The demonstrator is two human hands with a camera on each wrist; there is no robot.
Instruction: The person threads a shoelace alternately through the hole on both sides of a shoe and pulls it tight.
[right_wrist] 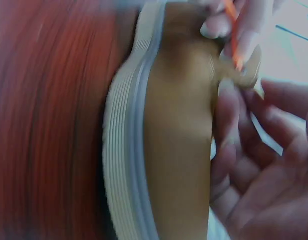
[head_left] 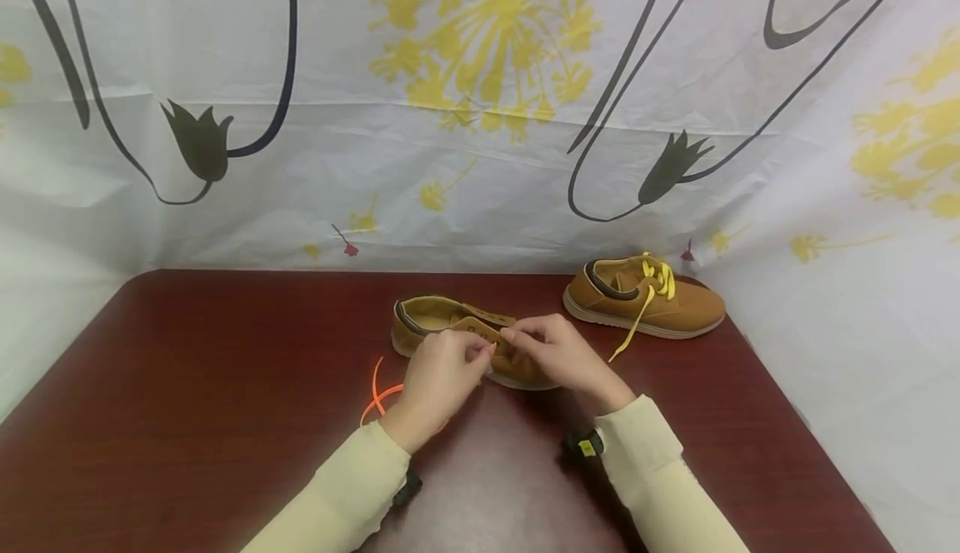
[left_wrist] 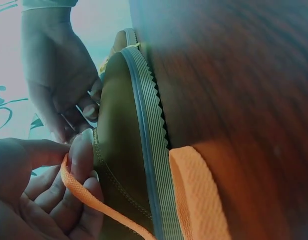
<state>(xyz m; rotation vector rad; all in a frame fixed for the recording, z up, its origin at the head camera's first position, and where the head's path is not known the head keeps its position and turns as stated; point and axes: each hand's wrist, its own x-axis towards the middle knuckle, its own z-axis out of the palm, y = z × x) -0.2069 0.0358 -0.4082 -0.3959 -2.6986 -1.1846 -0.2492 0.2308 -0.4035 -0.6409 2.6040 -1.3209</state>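
Note:
A tan shoe (head_left: 408,338) lies on the table, toe to the right, its eyelet flaps spread apart. My left hand (head_left: 446,374) pinches a flat orange shoelace (left_wrist: 96,201) between thumb and fingers, close over the shoe's front. In the right wrist view, the end of the orange shoelace (right_wrist: 234,35) meets an eyelet in the flap (right_wrist: 251,72). My right hand (head_left: 562,357) grips that flap from the toe side, thumb and fingertips at its edge. From the left wrist view, the lace trails down past the shoe's sole (left_wrist: 149,130).
Behind and to the right stands a matching tan shoe (head_left: 686,307) with a yellow lace (head_left: 637,324) hanging onto the table. More of the orange lace loops on the dark red table (head_left: 225,420) left of my left wrist. A patterned white curtain (head_left: 315,161) borders the table's back.

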